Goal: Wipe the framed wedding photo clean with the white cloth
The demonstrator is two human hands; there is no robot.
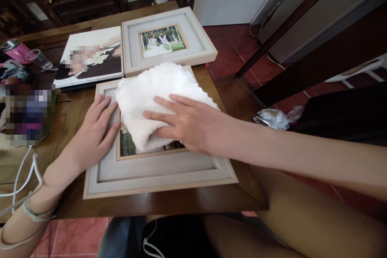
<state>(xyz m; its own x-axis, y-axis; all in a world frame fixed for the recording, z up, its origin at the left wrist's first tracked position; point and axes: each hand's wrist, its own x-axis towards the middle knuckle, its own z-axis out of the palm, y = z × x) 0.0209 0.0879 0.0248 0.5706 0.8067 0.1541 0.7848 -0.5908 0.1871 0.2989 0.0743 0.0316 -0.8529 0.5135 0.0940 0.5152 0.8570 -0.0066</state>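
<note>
A fluffy white cloth [169,82] lies bunched over a pale wooden picture frame [163,185] on the table. My right hand [187,123] holds the cloth down against the frame, its upper fingers spread over the top and the lowest digit tucked into a fold. The cloth covers most of the framed picture; a strip with green foliage [127,145] shows at its lower left. My left hand [98,125] rests on the frame's left side, fingers stretched out and holding nothing.
Behind are another framed photo [165,42] of a couple outdoors and a photo panel [104,48]. A pink tumbler [16,50], clear plastic cup [40,60] and white cable [22,169] are at left. The wooden table [193,201] ends near my legs. A plastic bag [276,117] lies at right.
</note>
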